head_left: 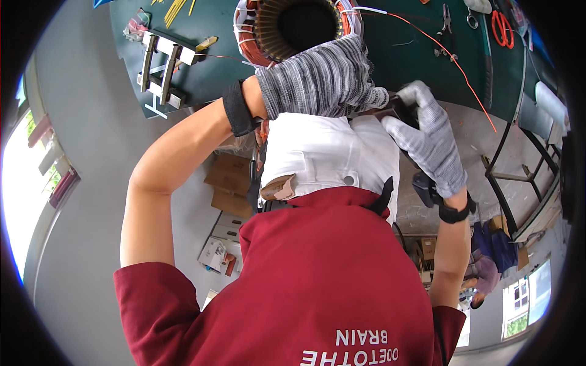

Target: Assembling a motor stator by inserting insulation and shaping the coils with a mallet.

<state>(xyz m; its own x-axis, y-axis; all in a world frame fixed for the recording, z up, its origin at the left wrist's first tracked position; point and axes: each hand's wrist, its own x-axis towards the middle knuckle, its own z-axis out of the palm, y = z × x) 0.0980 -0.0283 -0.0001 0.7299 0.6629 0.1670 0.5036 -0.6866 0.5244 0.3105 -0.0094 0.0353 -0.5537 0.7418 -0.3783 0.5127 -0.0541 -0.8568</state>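
Observation:
My left hand, in a dark grey striped glove, reaches across in front of a motor stator. Its fingers are closed, their tips beside a small dark object at the table's near edge. Whether they pinch part of it is hidden. My right hand, in a pale grey glove, has thumb and fingers around that dark object, whose kind I cannot make out. The stator has copper windings bound with white ties and a dark round bore. A red wire with a white sleeve runs from it to the right.
On the green table lie a metal frame with two bars, yellow strips, pliers and red-handled scissors. Cardboard boxes stand below at left, a black metal rack at right. Another person is behind.

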